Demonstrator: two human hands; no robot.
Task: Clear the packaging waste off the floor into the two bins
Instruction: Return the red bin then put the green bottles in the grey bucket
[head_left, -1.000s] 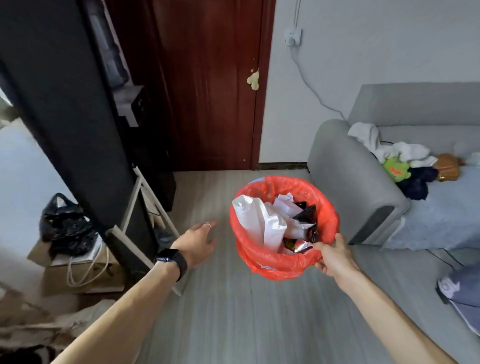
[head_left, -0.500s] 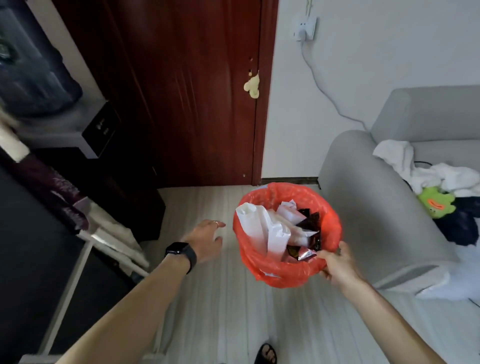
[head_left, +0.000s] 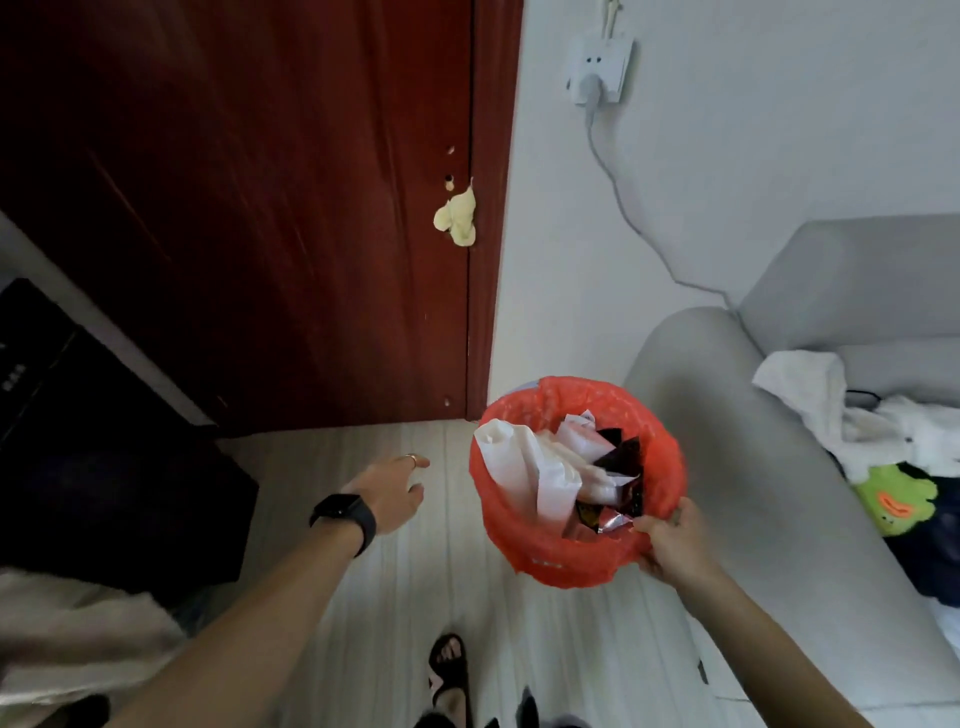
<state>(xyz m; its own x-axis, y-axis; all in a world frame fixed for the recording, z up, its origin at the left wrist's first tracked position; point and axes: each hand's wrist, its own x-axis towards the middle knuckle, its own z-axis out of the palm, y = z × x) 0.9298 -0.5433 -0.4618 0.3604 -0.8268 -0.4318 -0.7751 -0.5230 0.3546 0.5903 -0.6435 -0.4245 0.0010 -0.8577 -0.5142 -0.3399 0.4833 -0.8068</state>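
Head camera, first voice: the right hand (head_left: 670, 540) has its fingers curled over the near rim of the round bin lined with a red plastic bag (head_left: 550, 556), thumb outside, a proper clamp on rim and liner together.

Second voice: And the left hand (head_left: 389, 488)?

First voice: Loose, fingers relaxed, holding nothing, out over the floor to the left of the bin. Black wristwatch (head_left: 345, 514) on that arm.

Second voice: The bin is full, mind. White paper packaging (head_left: 519, 467) stands up past the rim, with dark foil wrappers (head_left: 618, 457) tucked behind it.

First voice: So my call is to keep it level. A one-sided hold on the near edge wants to tip the far side down, and that tall paper would be first out. I'd bring the free hand to the opposite rim, or set the bin down flat before reaching for anything more.

Second voice: Is it resting on the boards?

First voice: Can't tell; its base is hidden.

Second voice: Surroundings?

First voice: Pale wood-look plank floor (head_left: 415, 597), with no loose waste on the stretch we can see. Dark red wooden door (head_left: 260, 208) ahead, grey fabric sofa arm (head_left: 753, 441) just right of the bin, black cabinet (head_left: 104, 467) on the left, and a sandalled foot (head_left: 449, 670) below. No second bin in shot.
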